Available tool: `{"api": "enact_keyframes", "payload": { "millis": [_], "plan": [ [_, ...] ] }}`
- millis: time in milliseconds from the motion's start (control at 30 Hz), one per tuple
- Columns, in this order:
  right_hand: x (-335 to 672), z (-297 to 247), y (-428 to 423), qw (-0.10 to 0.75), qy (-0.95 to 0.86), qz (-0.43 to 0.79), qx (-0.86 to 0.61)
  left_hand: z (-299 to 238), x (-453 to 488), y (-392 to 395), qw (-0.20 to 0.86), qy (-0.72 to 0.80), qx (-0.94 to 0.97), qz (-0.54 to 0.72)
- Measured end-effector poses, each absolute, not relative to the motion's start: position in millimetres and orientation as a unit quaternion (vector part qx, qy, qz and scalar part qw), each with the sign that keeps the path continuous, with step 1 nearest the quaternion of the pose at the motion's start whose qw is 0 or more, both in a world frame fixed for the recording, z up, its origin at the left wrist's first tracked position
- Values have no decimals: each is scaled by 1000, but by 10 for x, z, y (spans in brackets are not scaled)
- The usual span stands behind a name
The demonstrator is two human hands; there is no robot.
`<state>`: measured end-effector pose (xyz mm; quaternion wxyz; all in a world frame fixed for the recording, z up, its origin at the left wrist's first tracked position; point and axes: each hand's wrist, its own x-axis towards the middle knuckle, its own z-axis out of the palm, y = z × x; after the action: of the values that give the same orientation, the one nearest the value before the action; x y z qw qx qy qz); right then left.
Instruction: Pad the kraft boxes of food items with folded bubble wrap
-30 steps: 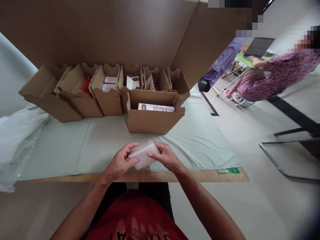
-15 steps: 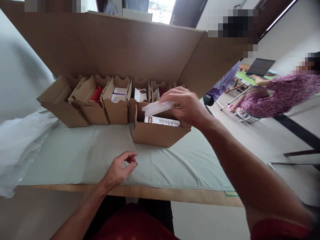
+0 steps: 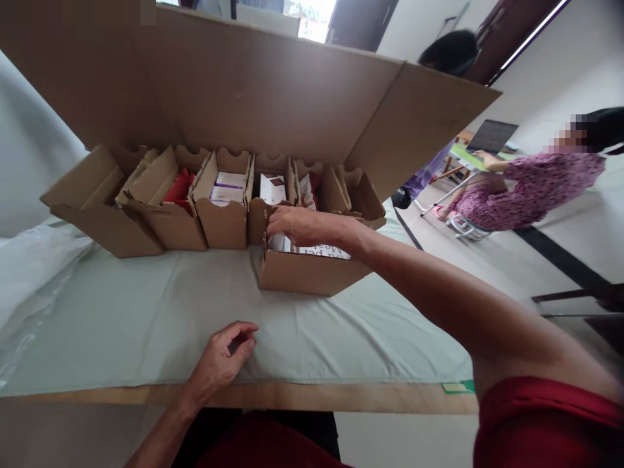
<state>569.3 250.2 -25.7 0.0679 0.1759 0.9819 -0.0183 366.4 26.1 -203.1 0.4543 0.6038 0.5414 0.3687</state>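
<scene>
My right hand [image 3: 297,226] reaches into the left end of a small open cardboard box [image 3: 307,276] on the pale green cloth [image 3: 146,312]. Its fingers are curled down over a clear plastic packet [image 3: 276,242], tucked beside a white carton marked "Meal" [image 3: 325,251]. My left hand [image 3: 221,361] rests near the table's front edge. Its fingers are loosely curled, thumb against forefinger, with nothing in them.
A row of open cardboard boxes [image 3: 221,224] holding small cartons and red packs stands behind, under a large cardboard flap [image 3: 253,91]. Crumpled clear plastic sheeting [image 3: 29,273] lies at the left. A seated person [image 3: 526,188] and a chair frame [image 3: 575,305] are at the right.
Both hands held the plastic packet near the table edge. My right hand then carried it up and lowered it into the front box, while my left hand let go and stayed low.
</scene>
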Motion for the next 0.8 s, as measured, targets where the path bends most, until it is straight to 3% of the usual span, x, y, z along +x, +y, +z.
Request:
{"api": "enact_keyframes", "payload": {
  "millis": [133, 367, 500, 800],
  "plan": [
    [5670, -327, 2434, 64, 965, 34, 251, -2044, 3623, 269, 447, 545, 607, 366],
    [5672, -281, 2342, 81, 957, 152, 234, -2038, 3611, 282, 455, 553, 597, 361],
    [5650, -306, 2351, 111, 962, 134, 212, -2044, 3637, 281, 460, 549, 599, 359],
    [5693, -383, 2417, 85, 972, 57, 209, -1948, 3626, 320, 442, 552, 607, 362]
  ]
}}
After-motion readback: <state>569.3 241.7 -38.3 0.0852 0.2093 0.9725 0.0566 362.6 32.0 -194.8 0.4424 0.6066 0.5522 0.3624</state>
